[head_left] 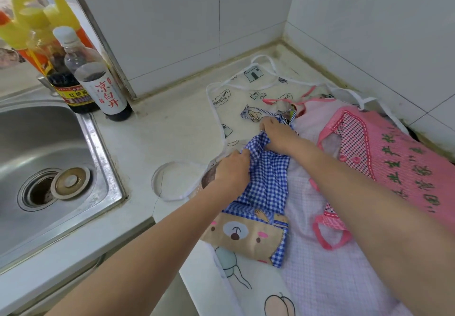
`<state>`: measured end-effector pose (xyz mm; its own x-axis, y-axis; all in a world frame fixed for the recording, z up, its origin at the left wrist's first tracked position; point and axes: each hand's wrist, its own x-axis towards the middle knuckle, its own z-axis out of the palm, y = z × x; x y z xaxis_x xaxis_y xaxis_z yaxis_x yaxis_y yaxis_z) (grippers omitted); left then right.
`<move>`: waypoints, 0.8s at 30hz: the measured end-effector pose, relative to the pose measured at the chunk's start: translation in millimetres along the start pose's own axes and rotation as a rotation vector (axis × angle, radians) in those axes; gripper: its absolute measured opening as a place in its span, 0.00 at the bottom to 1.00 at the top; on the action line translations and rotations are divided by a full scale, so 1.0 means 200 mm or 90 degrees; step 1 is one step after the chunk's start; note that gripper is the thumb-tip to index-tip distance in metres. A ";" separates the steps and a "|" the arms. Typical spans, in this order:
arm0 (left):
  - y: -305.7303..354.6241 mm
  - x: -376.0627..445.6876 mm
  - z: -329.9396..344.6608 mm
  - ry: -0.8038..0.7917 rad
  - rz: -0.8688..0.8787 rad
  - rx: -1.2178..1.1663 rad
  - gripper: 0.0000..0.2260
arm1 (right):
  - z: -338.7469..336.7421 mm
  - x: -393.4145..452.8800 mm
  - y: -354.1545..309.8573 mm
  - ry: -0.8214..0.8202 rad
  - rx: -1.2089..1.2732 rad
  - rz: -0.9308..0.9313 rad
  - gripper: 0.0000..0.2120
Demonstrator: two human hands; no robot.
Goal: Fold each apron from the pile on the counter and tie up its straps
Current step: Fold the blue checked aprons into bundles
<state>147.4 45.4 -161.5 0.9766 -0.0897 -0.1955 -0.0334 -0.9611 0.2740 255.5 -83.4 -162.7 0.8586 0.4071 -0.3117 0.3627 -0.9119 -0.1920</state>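
A blue-and-white checked apron (268, 182) with a tan bear pocket (246, 236) lies bunched on top of the pile on the counter (157, 133). My left hand (231, 170) grips its upper left edge. My right hand (278, 135) clutches the gathered cloth at its top, next to the striped blue strap (248, 113). Under it lie a white cartoon-print apron (236, 103), a pale pink checked apron (327, 266) and a bright pink apron (403, 167) with green characters.
A steel sink (49, 158) with a drain plug fills the left. Two dark sauce bottles (98, 79) and a yellow-handled oil jug (37, 17) stand behind it. White tiled walls (197, 20) close the counter's back and right corner.
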 end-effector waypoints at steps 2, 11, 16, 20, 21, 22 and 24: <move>0.00 0.02 0.01 -0.070 0.043 -0.087 0.17 | 0.01 -0.02 -0.01 0.010 0.019 -0.002 0.33; 0.00 0.06 -0.04 -0.351 -0.096 -0.518 0.07 | -0.27 -0.33 -0.21 0.143 0.265 -0.132 0.04; 0.01 0.03 -0.07 -0.326 -0.078 -0.544 0.09 | -0.01 -0.64 -0.35 -0.284 0.114 -0.210 0.12; 0.00 -0.02 -0.09 -0.211 -0.091 -0.667 0.10 | 0.16 -0.62 -0.28 -0.205 0.253 -0.106 0.08; -0.04 -0.05 -0.10 -0.161 -0.047 -0.584 0.09 | 0.19 -0.62 -0.27 -0.201 0.261 -0.089 0.08; -0.08 -0.09 -0.11 -0.111 0.027 -0.474 0.08 | 0.21 -0.62 -0.27 -0.197 0.266 -0.079 0.08; -0.17 -0.19 -0.14 -0.068 0.196 -0.336 0.06 | 0.24 -0.62 -0.29 -0.178 0.266 -0.060 0.06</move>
<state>117.1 89.4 -137.7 0.9113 -0.3940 -0.1194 -0.1734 -0.6304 0.7567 109.6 -78.2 -156.9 0.6780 0.5376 -0.5014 0.2094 -0.7950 -0.5693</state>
